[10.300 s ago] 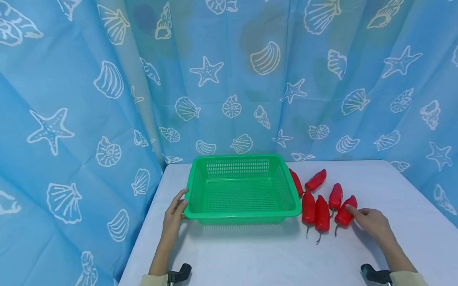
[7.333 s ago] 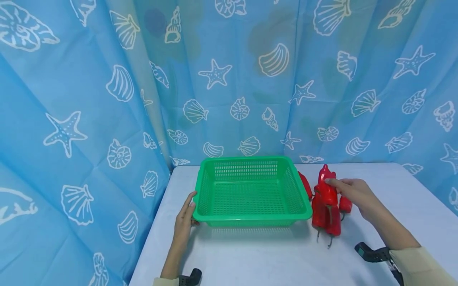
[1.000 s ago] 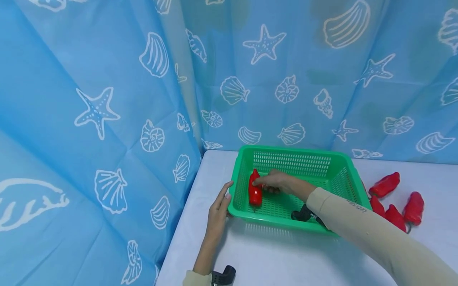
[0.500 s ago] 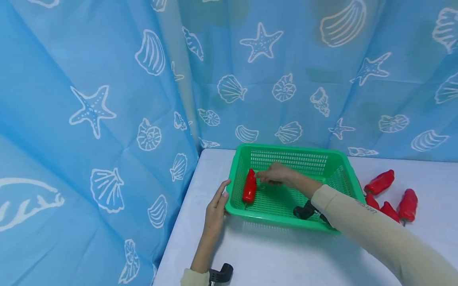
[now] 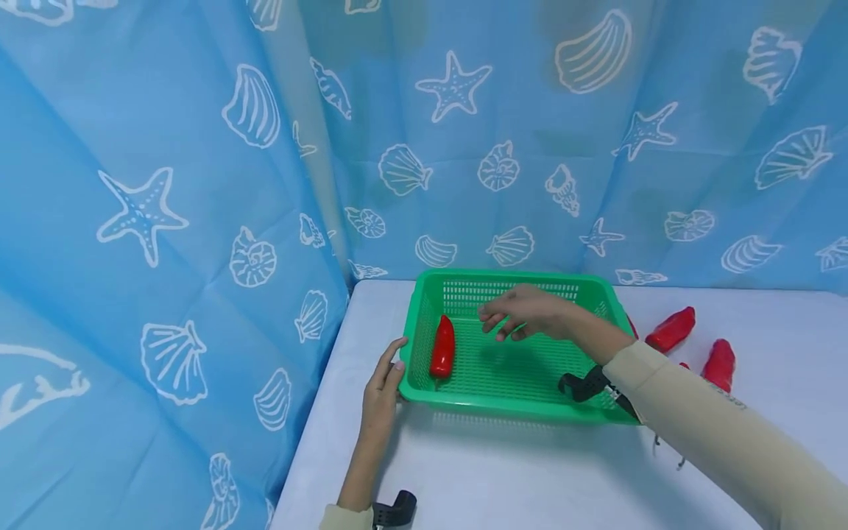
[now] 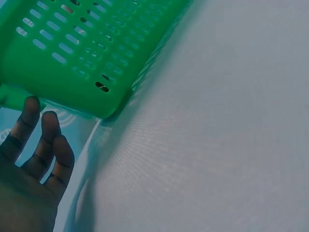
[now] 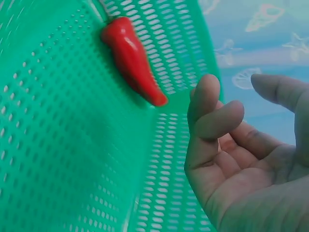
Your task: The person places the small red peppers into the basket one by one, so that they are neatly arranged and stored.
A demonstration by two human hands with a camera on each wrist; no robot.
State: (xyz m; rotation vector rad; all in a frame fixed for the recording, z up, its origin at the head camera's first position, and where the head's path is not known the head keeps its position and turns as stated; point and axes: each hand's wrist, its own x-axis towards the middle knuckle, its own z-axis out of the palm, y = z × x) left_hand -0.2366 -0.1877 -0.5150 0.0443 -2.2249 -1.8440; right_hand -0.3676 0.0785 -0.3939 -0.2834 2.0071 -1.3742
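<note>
One red pepper (image 5: 442, 350) lies lengthwise at the left end inside the green plastic basket (image 5: 517, 407). Over the middle of the basket hovers my right hand (image 5: 533, 311), fingers loosely bent, nothing in it. The right wrist view shows a gap between that hand (image 7: 241, 164) and the pepper (image 7: 131, 60). My left hand (image 5: 380, 394) touches the basket's left rim near the front corner. In the left wrist view its fingers (image 6: 47, 140) are fairly straight, by the underside of the rim. Its thumb does not show there.
On the white table (image 5: 483, 478), right of the basket, lie several more red peppers, among them a pepper (image 5: 671, 329) at the back and a pepper (image 5: 720, 364) nearer. My right sleeve (image 5: 715, 419) covers others. A blue shell-print curtain (image 5: 457, 184) hangs behind and at the left.
My right hand took a pepper from the right-hand group, laid it in the basket's left end and let go, then rose away rightward. My left hand stayed at the rim. The head view shifted.
</note>
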